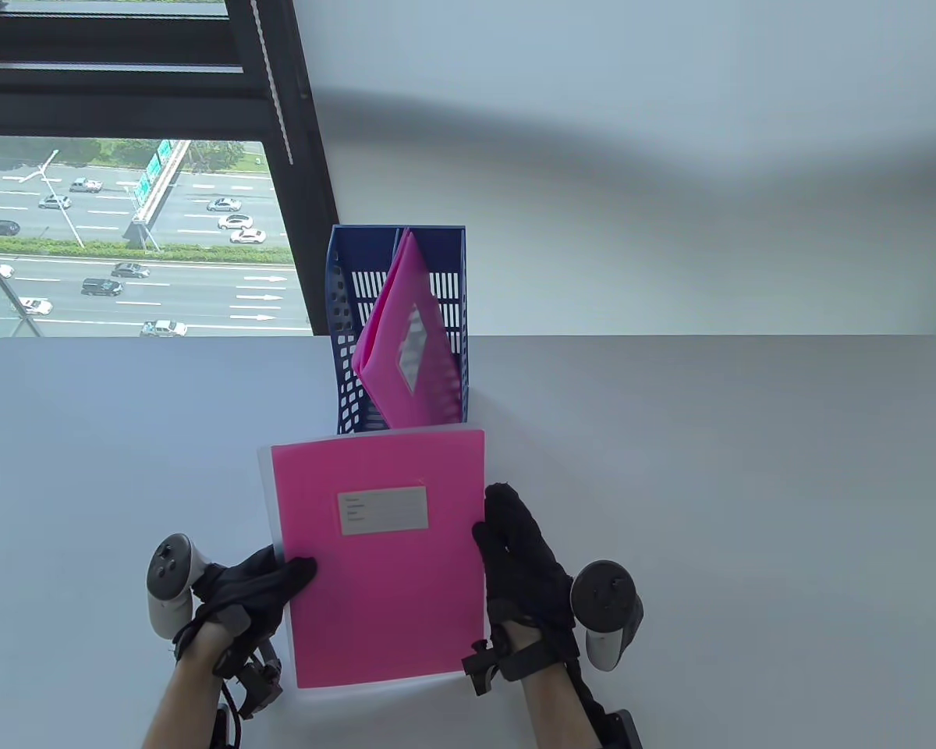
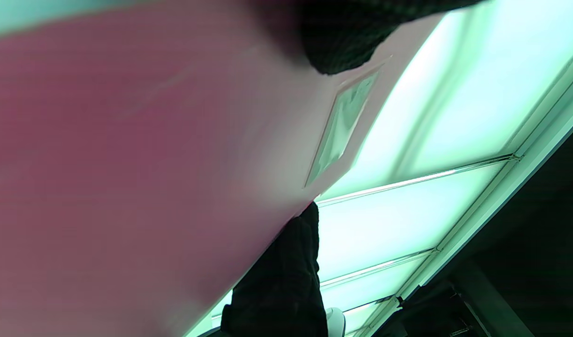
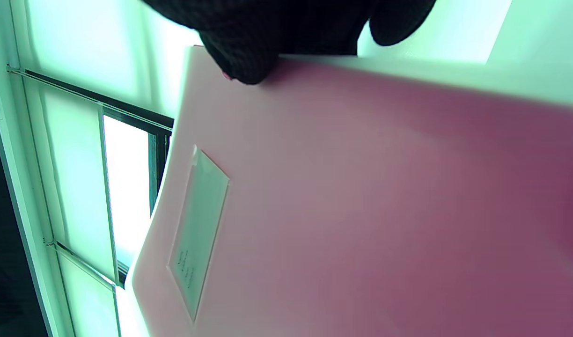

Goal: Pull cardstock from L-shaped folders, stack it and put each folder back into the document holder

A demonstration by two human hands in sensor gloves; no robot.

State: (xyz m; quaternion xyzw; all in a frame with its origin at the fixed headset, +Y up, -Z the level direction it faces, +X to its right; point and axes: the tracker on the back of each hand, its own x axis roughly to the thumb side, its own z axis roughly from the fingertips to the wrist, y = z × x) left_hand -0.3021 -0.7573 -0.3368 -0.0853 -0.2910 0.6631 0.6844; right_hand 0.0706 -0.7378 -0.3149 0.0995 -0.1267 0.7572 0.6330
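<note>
A clear L-shaped folder (image 1: pixel 382 562) with pink cardstock and a grey label inside is held flat in front of me, lifted off the table. My left hand (image 1: pixel 290 576) grips its left edge with the thumb on top. My right hand (image 1: pixel 493 521) holds the right edge, thumb over the rim. The left wrist view shows the folder's pink face (image 2: pixel 127 164) under the left thumb (image 2: pixel 347 42). In the right wrist view the folder (image 3: pixel 361 210) lies under my right hand's fingers (image 3: pixel 268 42). A blue document holder (image 1: pixel 343 312) stands just beyond, with a second pink folder (image 1: pixel 405 351) leaning inside.
The white table (image 1: pixel 710 484) stretches left and right of the holder. A window (image 1: pixel 125 234) is at the back left and a white wall (image 1: pixel 632 195) runs behind the table.
</note>
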